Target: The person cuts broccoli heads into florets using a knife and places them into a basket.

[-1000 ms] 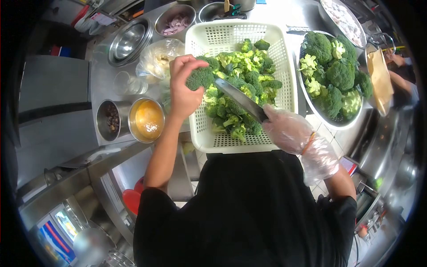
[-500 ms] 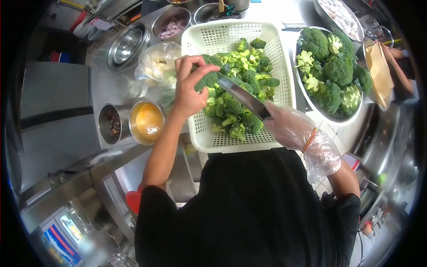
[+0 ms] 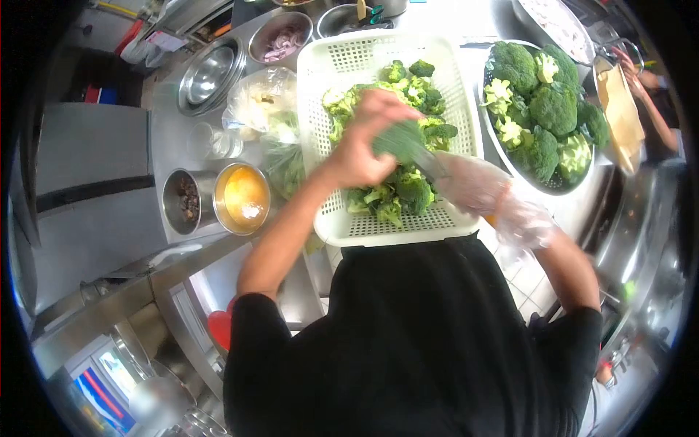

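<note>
My bare left hand point(image 3: 364, 142) is closed around a head of broccoli point(image 3: 399, 141), blurred by motion, over the middle of the white plastic basket point(image 3: 320, 231). In my right hand point(image 3: 473, 182), which wears a clear plastic glove, is a knife point(image 3: 432, 166). Its blade points left toward the broccoli, and its tip is hidden or smeared. Cut broccoli florets point(image 3: 413, 193) lie in the basket beneath both hands.
A white colander point(image 3: 489, 120) heaped with whole broccoli heads stands to the right. At left are a bowl of sliced onion point(image 3: 284, 44), a pot of yellow liquid point(image 3: 244, 197), a pot with dark pieces point(image 3: 188, 200) and plastic bags point(image 3: 255, 98). Another person's hand point(image 3: 632, 73) is at far right.
My left hand has moved right and down with the broccoli, from the basket's left edge to its middle. My right hand and the knife have shifted slightly right, and the blade shows less.
</note>
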A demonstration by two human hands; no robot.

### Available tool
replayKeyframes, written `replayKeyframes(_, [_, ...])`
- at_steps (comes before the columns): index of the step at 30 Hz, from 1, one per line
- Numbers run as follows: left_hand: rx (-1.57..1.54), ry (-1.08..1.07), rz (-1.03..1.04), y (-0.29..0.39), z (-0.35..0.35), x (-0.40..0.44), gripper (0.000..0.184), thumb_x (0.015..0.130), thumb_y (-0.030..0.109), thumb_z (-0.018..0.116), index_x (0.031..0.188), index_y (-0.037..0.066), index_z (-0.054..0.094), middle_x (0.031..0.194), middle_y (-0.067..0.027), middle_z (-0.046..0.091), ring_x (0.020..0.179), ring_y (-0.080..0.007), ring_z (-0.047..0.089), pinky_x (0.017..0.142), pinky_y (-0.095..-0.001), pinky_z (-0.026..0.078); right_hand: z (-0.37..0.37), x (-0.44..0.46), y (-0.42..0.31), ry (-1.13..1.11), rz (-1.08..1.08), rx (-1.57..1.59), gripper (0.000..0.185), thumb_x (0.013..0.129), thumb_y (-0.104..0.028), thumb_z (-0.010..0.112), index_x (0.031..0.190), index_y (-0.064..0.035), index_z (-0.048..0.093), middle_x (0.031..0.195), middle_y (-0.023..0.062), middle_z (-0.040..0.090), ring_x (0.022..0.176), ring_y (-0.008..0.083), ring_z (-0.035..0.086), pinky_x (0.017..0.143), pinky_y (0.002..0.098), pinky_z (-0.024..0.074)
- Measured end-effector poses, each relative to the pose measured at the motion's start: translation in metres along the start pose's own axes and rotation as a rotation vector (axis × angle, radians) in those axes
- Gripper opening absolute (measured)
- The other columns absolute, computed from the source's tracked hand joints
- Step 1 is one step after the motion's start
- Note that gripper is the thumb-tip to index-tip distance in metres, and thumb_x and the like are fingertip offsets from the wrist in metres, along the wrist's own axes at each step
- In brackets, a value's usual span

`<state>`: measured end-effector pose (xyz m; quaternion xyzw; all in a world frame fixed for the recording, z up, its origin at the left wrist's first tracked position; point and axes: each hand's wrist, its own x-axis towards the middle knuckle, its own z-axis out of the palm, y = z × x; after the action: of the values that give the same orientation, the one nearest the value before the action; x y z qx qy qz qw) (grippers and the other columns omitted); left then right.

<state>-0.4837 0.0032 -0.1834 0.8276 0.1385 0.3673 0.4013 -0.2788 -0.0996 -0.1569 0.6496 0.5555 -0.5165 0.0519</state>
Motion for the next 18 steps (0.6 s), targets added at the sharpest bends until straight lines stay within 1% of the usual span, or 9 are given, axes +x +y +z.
replayKeyframes(2, [0.071,-0.007,-0.018,0.004,0.011,0.01,0.058,0.058,-0.003,0.053,0.114,0.012,0.063,0.115,-0.0092,0.049,0.119,-0.0283,0.046,0.106,-0.0398,0.039,0.021,0.005,0.01,0.024,-0.099,-0.222,0.017,0.093,-0.016,0.051,0.105,-0.0051,0.056,0.061,0.0062,0.057,0.045,0.0185,0.056,0.039,0.0328,0.0465])
replayKeyframes(4, [0.107,0.254,-0.157,-0.023,-0.015,-0.006,0.059,0.059,-0.005,0.053,0.116,0.008,0.061,0.118,-0.0091,0.047,0.116,-0.0257,0.05,0.103,-0.0397,0.042,0.014,-0.007,0.005,0.277,-0.116,-0.14,0.02,0.095,-0.019,0.049,0.106,-0.0036,0.057,0.063,0.0106,0.058,0.047,0.0232,0.058,0.04,0.0352,0.0466])
replayKeyframes(5, [-0.254,0.377,-0.235,-0.034,-0.024,-0.014,0.059,0.063,-0.007,0.052,0.121,0.003,0.057,0.115,-0.0092,0.051,0.112,-0.0228,0.054,0.099,-0.0393,0.045,0.019,-0.003,0.033,0.428,-0.526,-0.498,0.015,0.092,-0.014,0.049,0.098,-0.0041,0.057,0.075,0.0188,0.062,0.068,0.0345,0.065,0.062,0.0432,0.0515])
replayKeyframes(7, [-0.692,0.539,-0.46,-0.033,-0.034,-0.029,0.052,0.076,-0.001,0.052,0.127,0.002,0.053,0.117,-0.0092,0.058,0.11,-0.0207,0.058,0.097,-0.0397,0.047,-0.003,-0.041,-0.011,0.171,0.134,0.118,0.02,0.092,-0.019,0.05,0.096,-0.0003,0.056,0.074,0.0199,0.063,0.068,0.035,0.064,0.061,0.0418,0.0507])
replayKeyframes(8, [-0.959,0.628,-0.507,-0.034,-0.036,-0.031,0.049,0.08,0.002,0.052,0.129,0.003,0.053,0.119,-0.0096,0.061,0.111,-0.0211,0.058,0.097,-0.0405,0.047,-0.008,-0.047,-0.016,0.117,0.208,0.223,0.022,0.091,-0.02,0.051,0.096,0.0009,0.055,0.073,0.0205,0.063,0.068,0.0366,0.064,0.062,0.0427,0.0504])
replayKeyframes(12, [-1.333,0.83,-0.743,-0.042,-0.036,-0.051,0.042,0.087,0.01,0.052,0.128,0.002,0.053,0.126,-0.0114,0.06,0.117,-0.0267,0.058,0.098,-0.045,0.046,0.005,-0.061,0.005,0.192,0.127,0.292,0.024,0.09,-0.022,0.053,0.096,0.0009,0.055,0.065,0.0193,0.059,0.06,0.0339,0.062,0.058,0.0431,0.0493])
replayKeyframes(14, [-1.389,0.841,-0.711,-0.043,-0.033,-0.055,0.041,0.088,0.015,0.052,0.127,0.002,0.052,0.126,-0.0129,0.06,0.119,-0.03,0.057,0.097,-0.0473,0.048,0.02,-0.06,0.017,0.444,-0.067,0.165,0.021,0.089,-0.022,0.055,0.094,-0.0011,0.055,0.06,0.015,0.056,0.051,0.0252,0.059,0.051,0.0407,0.0468])
replayKeyframes(15, [-1.477,0.804,-0.727,-0.042,-0.032,-0.056,0.041,0.089,0.017,0.052,0.127,0.002,0.052,0.125,-0.0139,0.06,0.119,-0.0313,0.057,0.097,-0.0469,0.048,0.018,-0.067,0.003,0.444,-0.032,0.263,0.02,0.089,-0.02,0.056,0.093,-0.0015,0.055,0.06,0.0135,0.053,0.05,0.0237,0.056,0.05,0.0382,0.0455])
replayKeyframes(18, [-1.609,0.802,-0.762,-0.039,-0.028,-0.057,0.04,0.091,0.022,0.052,0.126,0.002,0.052,0.123,-0.0166,0.06,0.117,-0.0349,0.056,0.096,-0.0462,0.048,0.017,-0.082,-0.024,0.327,0.087,0.454,0.017,0.089,-0.018,0.055,0.094,-0.0011,0.054,0.061,0.0164,0.053,0.055,0.0325,0.056,0.056,0.0407,0.0461])
